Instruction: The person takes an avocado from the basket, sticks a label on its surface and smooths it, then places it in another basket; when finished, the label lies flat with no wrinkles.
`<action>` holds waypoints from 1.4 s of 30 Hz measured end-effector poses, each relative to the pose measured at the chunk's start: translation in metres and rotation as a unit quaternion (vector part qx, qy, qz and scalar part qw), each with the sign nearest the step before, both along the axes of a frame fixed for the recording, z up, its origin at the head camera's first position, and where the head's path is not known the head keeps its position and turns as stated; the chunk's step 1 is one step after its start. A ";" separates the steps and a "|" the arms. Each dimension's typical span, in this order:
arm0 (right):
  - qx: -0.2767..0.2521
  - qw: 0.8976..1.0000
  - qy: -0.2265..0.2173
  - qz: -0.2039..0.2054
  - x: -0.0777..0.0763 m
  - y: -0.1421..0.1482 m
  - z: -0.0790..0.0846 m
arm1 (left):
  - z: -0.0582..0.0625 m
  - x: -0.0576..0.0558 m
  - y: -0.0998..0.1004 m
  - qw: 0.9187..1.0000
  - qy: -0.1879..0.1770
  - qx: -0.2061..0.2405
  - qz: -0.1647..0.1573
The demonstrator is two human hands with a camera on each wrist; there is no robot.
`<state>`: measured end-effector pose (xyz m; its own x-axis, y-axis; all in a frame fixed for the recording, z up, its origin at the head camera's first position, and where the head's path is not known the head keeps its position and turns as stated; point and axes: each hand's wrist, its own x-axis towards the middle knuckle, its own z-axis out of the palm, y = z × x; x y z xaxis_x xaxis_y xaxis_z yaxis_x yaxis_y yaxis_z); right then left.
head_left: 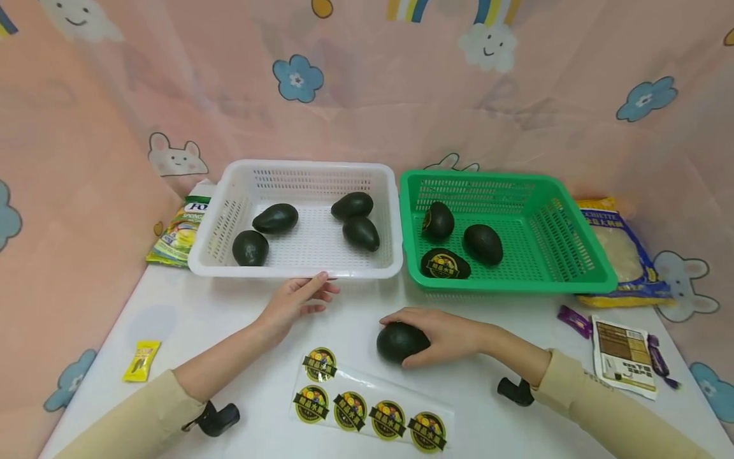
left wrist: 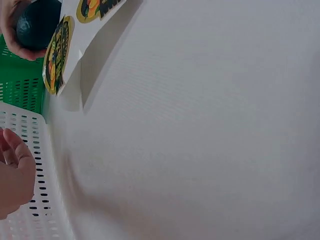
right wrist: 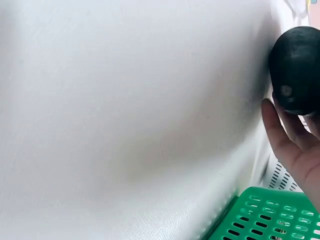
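Observation:
My right hand (head_left: 444, 335) grips a dark avocado (head_left: 398, 342) over the white table, in front of the two baskets. The right wrist view shows the fingers against the avocado (right wrist: 297, 70). My left hand (head_left: 294, 305) is at the front rim of the white basket (head_left: 298, 272), fingers loosely bent and holding nothing. Several avocados (head_left: 276, 218) lie in that basket. The green basket (head_left: 550, 252) holds three; a round label shows on one avocado (head_left: 459, 266) and part of a label on another (head_left: 438, 221). A sheet of round stickers (head_left: 350, 410) lies nearest me.
A green snack bag (head_left: 182, 233) stands left of the white basket, and a blue-and-yellow bag (head_left: 622, 255) right of the green one. A yellow packet (head_left: 141, 361) is at far left. Purple-wrapped sweets (head_left: 575, 321) and a flat white-and-brown packet (head_left: 623, 357) lie at right.

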<state>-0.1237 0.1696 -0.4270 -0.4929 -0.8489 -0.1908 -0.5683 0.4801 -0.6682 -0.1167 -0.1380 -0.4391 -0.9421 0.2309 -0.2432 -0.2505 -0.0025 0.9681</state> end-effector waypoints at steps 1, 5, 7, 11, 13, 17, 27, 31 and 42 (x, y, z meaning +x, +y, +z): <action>-0.002 1.000 0.000 0.002 0.000 0.000 -0.001 | -0.001 0.002 -0.001 1.000 0.006 -0.011 -0.016; -0.007 1.000 0.002 0.006 0.000 0.000 -0.001 | -0.006 0.021 -0.011 0.980 0.092 -0.126 -0.124; -0.006 1.000 0.005 0.001 -0.001 0.001 0.000 | -0.008 0.033 -0.018 0.942 0.166 -0.227 -0.181; -0.004 1.000 0.009 -0.021 -0.001 0.002 0.002 | -0.011 0.052 -0.029 0.864 0.268 -0.356 -0.236; -0.006 0.999 0.012 -0.029 -0.001 0.003 0.003 | -0.014 0.057 -0.032 0.847 0.293 -0.369 -0.246; -0.017 0.999 0.029 -0.035 -0.002 0.003 0.005 | -0.020 0.061 -0.033 0.845 0.327 -0.341 -0.250; -0.174 0.973 0.152 -0.005 0.014 -0.019 0.015 | -0.024 0.057 -0.020 0.907 0.286 -0.209 -0.229; -0.180 0.964 0.198 -0.003 0.030 -0.037 0.020 | -0.018 0.056 -0.012 0.920 0.290 -0.173 -0.197; -0.174 0.933 0.315 0.011 0.044 -0.060 0.007 | -0.011 0.059 0.001 0.935 0.251 -0.166 -0.190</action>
